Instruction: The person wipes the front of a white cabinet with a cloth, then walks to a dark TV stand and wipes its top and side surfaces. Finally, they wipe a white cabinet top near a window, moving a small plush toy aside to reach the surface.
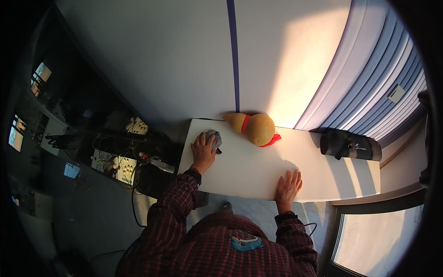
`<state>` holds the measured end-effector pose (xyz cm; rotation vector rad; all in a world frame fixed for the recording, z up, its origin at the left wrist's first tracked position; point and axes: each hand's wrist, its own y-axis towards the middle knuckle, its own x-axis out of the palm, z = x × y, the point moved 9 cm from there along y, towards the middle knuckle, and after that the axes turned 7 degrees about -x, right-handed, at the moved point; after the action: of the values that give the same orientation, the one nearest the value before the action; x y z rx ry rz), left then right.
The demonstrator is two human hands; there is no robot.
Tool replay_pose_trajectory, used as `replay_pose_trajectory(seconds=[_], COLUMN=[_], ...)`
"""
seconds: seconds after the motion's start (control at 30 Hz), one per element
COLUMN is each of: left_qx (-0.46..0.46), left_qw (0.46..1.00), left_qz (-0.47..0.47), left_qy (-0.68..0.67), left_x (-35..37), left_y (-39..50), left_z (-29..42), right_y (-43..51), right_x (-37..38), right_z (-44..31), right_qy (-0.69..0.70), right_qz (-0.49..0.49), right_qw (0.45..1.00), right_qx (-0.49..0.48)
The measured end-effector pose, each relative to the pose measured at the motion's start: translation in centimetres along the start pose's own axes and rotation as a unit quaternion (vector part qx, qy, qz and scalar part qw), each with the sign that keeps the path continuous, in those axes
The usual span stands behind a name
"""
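Note:
My left hand (203,152) rests over a crumpled grey cloth (215,138) near the left end of a white tabletop (242,173). A small black piece sticks out beside the cloth; what it belongs to is unclear. Flat on the front edge of the same surface lies my right hand (289,185), fingers slightly spread and holding nothing. Between and beyond both hands, a large dried bottle gourd (261,128) lies on its side against the wall. Red ribbon (245,124) circles its waist, and more red fabric shows under its round end.
A dark cylindrical case (351,145) lies at the table's right end, below blue and white vertical blinds (373,76). Left of the table, a dark rack (135,155) holds tangled cables and lit panels. A wall (173,59) rises behind the tabletop.

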<state>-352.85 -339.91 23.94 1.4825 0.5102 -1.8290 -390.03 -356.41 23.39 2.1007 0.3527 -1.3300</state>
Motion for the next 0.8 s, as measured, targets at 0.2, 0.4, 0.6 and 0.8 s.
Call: replay_pose_trajectory(seconds=[0.2, 0.4, 0.6, 0.8], left_qx=[0.045, 0.157, 0.121, 0.09], left_qw=[0.998, 0.984, 0.992, 0.994], left_qz=[-0.015, 0.033, 0.025, 0.005], left_qy=[-0.043, -0.074, -0.039, -0.056], left_x=[-0.6, -6.2, -4.3, -1.2], left_y=[3.1, -12.7, -8.1, 5.2], left_z=[-1.6, -4.0, -3.4, -3.8], right_y=[0.2, 0.1, 0.2, 0.2], right_x=[-0.5, -0.3, -0.1, -0.5], right_z=[-0.2, -0.3, -0.4, -0.6], right_qy=[0.003, 0.001, -0.011, -0.01], right_qz=[0.004, 0.004, -0.006, 0.006], right_qw=[1.0, 1.0, 1.0, 1.0], right_qx=[-0.004, -0.002, -0.002, -0.01])
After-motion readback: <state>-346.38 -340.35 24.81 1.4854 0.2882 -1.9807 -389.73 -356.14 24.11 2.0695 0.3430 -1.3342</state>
